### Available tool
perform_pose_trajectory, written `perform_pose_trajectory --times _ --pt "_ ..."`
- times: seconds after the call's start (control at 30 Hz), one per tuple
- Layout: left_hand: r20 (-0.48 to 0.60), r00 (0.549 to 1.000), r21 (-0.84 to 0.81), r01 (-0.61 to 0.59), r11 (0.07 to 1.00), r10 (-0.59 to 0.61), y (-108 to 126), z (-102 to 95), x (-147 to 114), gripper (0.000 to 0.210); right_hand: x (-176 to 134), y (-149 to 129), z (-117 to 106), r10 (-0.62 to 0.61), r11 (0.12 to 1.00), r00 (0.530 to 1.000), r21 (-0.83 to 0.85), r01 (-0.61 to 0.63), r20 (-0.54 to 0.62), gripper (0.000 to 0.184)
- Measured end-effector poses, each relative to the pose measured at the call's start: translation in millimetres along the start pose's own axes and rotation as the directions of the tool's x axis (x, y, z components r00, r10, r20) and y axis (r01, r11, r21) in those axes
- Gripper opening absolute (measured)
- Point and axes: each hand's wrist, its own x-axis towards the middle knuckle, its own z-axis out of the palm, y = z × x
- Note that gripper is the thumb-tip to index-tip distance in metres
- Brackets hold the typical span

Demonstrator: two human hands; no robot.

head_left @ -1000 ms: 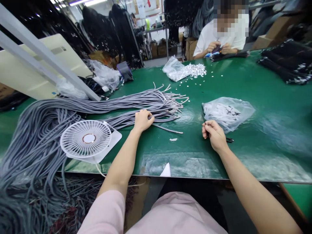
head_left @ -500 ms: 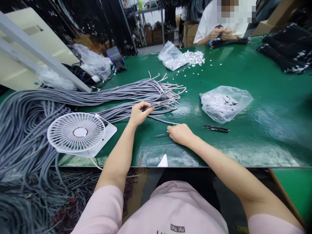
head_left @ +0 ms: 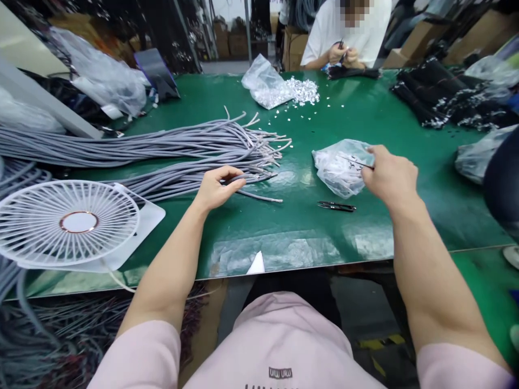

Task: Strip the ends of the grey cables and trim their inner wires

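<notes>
Grey round-sheathed cables (head_left: 194, 140) lie at the left and middle of the green-topped table (head_left: 251, 227), long axis running left to right, loose ends pointing right, some fanned slightly to the far side. One cable lies apart on the near side, its pale end also pointing right. The left hand (head_left: 219, 189) is curled on the near group of cables, thumb and fingers closed around them close to the ends; how many are gripped cannot be told. The right hand (head_left: 391, 173) pinches a slim dark pointed tool (head_left: 354, 161), its tip directed left over the clear plastic bag (head_left: 343, 192) of white pieces. Black metal snips (head_left: 336, 206) lie just on the near side of this bag, long axis left to right, blades to the left. Writing: a dark rectangular label (head_left: 280, 373) on the pale pink shirt (head_left: 279, 319) bears light lettering, inverted and not legible with certainty; larger characters below it are cut off. A white round-grilled fan (head_left: 79, 222) stands at near left, its copper-ringed hub without readable marking.
</notes>
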Motion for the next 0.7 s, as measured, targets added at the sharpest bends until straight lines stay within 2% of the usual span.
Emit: perform_pose_trajectory --times 0.07,0.17,0.27,0.33,0.43,0.5,0.57,0.7 --pt "-0.004 1.000 -0.005 0.015 1.000 -0.015 -0.6 2.2 -0.9 0.023 -3.4 7.9 -2.3 0.042 0.997 0.999 0.069 -0.040 -0.029 0.041" --pt "-0.005 0.999 -0.025 0.035 0.999 -0.036 -3.1 4.8 -1.8 0.025 -27.6 2.4 -5.1 -0.027 0.926 0.998 0.376 0.045 -0.054 0.028" --pt "0.023 0.999 -0.020 0.037 0.999 -0.036 -4.6 6.0 0.1 0.028 -55.9 -14.6 -3.2 -0.152 0.764 0.985 0.642 0.069 0.076 0.025" --pt "0.027 0.999 -0.005 0.032 0.999 -0.032 -3.6 5.6 3.6 0.029 -69.1 -26.8 2.0 -0.262 0.670 0.942 0.742 0.022 0.208 0.028" --pt "0.093 0.995 0.015 0.043 0.999 -0.044 0.6 5.1 10.2 0.031 -78.9 -42.5 12.1 -0.398 0.582 0.851 0.811 -0.054 0.342 0.031" --pt "0.183 0.981 0.014 0.068 0.998 -0.070 3.2 6.5 12.8 0.032 -80.6 -52.3 17.3 -0.439 0.545 0.821 0.835 -0.080 0.365 0.033" --pt "0.237 0.966 -0.015 0.108 0.994 -0.102 4.5 10.2 12.6 0.032 -79.1 -62.8 19.9 -0.448 0.519 0.826 0.852 -0.071 0.342 0.034" --pt "0.273 0.948 -0.093 0.196 0.976 -0.164 4.5 21.1 6.6 0.029 -64.7 -86.7 20.3 -0.445 0.474 0.856 0.880 -0.024 0.263 0.032"
